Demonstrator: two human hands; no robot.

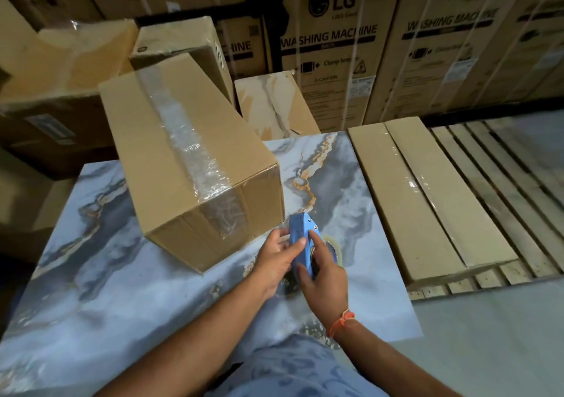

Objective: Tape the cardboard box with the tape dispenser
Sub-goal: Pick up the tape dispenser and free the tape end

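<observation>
A brown cardboard box (171, 140) lies on a marbled blue-grey table (122, 290), with a wrinkled strip of clear tape running along its top seam and down its near end. Just right of the box's near corner I hold a blue tape dispenser (300, 238) with a tape roll on its right side. My left hand (276, 259) grips the dispenser's left side. My right hand (325, 271) wraps around its handle from the right; an orange thread circles that wrist. The dispenser is apart from the box.
A long flat cardboard package (427, 201) lies on a wooden slatted pallet (503, 167) to the right. Large washing machine cartons (335, 45) stand at the back. More cardboard boxes (61, 61) are stacked at the back left. Grey floor lies at the lower right.
</observation>
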